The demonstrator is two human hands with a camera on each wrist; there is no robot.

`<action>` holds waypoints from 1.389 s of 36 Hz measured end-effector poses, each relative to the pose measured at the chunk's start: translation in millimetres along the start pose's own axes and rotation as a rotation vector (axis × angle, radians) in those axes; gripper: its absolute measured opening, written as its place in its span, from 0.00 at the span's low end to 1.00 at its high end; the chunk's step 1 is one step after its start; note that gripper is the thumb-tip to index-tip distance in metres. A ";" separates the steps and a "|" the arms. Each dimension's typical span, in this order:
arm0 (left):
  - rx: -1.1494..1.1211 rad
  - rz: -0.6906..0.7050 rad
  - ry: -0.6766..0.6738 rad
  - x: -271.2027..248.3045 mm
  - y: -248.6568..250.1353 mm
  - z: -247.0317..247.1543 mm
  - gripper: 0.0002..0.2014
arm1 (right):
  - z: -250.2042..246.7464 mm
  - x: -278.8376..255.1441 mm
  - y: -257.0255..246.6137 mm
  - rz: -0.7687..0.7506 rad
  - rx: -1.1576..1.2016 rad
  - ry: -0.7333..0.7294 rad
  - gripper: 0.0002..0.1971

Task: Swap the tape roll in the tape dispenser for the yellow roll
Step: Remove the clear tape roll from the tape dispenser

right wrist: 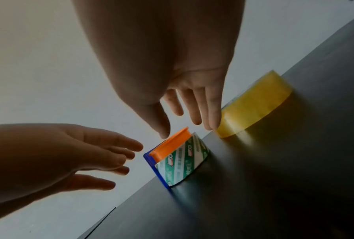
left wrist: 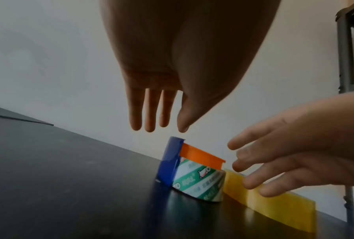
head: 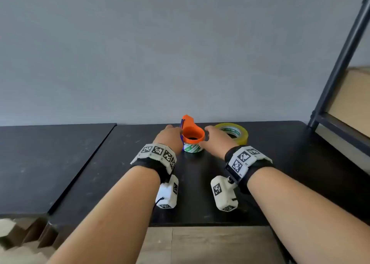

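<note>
The dispenser (head: 192,132) stands on the bench (head: 200,193) near its back edge, by the wall (head: 180,43), with a tape roll (head: 192,147) seated in its lower part. Just right of the dispenser lies the yellow roll (head: 235,132), flat on the bench. The left hand (head: 170,136) is at the dispenser's left side, the right hand (head: 217,141) at its right, between dispenser and yellow roll. Well right of the dispenser stands a rack (head: 340,73).

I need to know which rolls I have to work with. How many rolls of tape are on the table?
2. The green-and-white roll sits in the orange tape dispenser between both hands. The yellow roll lies flat on the table, just right of the dispenser. None else shows.
</note>
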State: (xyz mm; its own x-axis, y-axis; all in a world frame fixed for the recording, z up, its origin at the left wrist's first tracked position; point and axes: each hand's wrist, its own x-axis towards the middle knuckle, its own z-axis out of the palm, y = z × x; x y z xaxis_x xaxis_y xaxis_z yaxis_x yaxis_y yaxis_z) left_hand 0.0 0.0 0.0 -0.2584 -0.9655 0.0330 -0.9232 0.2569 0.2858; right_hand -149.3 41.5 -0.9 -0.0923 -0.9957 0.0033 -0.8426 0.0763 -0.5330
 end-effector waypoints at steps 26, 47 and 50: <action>-0.143 0.123 -0.019 -15.8 -2.7 2.2 0.17 | 19.0 6.4 17.0 -0.114 0.055 -0.076 0.35; -0.007 0.029 0.089 -29.0 -11.9 1.9 0.18 | 14.9 -4.7 23.3 -0.099 0.024 -0.125 0.35; -0.017 0.131 0.158 -26.4 -6.6 4.2 0.16 | 12.5 -4.6 22.3 -0.103 0.026 -0.148 0.30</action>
State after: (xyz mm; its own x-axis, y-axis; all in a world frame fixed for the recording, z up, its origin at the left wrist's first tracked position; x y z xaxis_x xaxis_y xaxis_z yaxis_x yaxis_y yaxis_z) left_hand 11.7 24.0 -6.8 -0.3269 -0.9190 0.2203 -0.8794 0.3811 0.2854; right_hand -160.9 47.1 -23.4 0.0745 -0.9952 -0.0641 -0.8292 -0.0261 -0.5584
